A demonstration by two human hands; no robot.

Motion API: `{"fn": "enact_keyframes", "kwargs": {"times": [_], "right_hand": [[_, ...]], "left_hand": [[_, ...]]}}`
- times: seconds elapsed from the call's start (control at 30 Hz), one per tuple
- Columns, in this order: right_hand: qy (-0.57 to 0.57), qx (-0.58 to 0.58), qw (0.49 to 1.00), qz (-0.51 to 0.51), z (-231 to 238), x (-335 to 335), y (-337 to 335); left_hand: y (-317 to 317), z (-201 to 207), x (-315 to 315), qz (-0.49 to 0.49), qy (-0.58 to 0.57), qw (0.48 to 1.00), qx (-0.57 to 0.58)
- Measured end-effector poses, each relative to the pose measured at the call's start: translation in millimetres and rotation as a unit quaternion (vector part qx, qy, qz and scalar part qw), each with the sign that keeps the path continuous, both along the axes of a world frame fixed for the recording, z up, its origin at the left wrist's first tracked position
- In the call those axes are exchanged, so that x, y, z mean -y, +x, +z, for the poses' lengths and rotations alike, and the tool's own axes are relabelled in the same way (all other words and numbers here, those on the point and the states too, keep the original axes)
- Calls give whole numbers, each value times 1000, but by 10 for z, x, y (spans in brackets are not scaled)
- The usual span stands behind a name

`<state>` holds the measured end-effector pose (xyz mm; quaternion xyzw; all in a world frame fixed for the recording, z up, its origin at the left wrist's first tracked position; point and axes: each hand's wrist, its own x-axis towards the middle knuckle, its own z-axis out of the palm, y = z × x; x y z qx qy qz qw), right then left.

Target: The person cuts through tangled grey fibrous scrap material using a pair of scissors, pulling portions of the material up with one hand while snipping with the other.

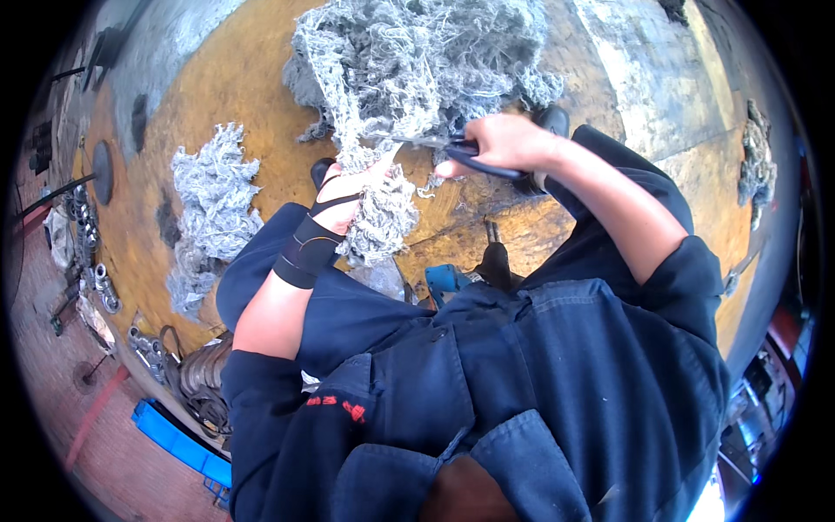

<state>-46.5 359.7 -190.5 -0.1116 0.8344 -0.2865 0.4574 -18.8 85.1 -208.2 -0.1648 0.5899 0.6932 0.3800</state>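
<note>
My left hand point(341, 198), with a black wrist wrap, is closed around a bundle of grey cotton waste yarn point(383, 219). Loose strands run from that bundle up to a large tangled heap of yarn point(426, 61) just beyond my hands. In my right hand point(513, 143) is a pair of scissors point(487, 165) with dark handles, its fingers wrapped through the loops. The blades point left and lie against the strands beside my left hand; whether they are fully closed is hard to see. A smaller yarn pile point(216, 191) lies to the left.
Between my legs are a dark-handled tool point(496, 261) and a blue object point(445, 282). Metal fittings point(106, 289) line the left edge of the stained yellow-brown surface point(452, 228). A blue crate point(181, 442) stands lower left. A grey rag point(758, 157) lies far right.
</note>
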Motion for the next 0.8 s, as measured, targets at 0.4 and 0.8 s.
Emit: {"fn": "enact_keyframes", "kwargs": {"times": [0.4,0.8], "right_hand": [[-49,167,985,-14,126,-150,173],[-90,364,918,-129,10,-99,356]], "left_hand": [[88,-35,19,33,89,988,122],[98,73,-54,86,18,993,85]]}}
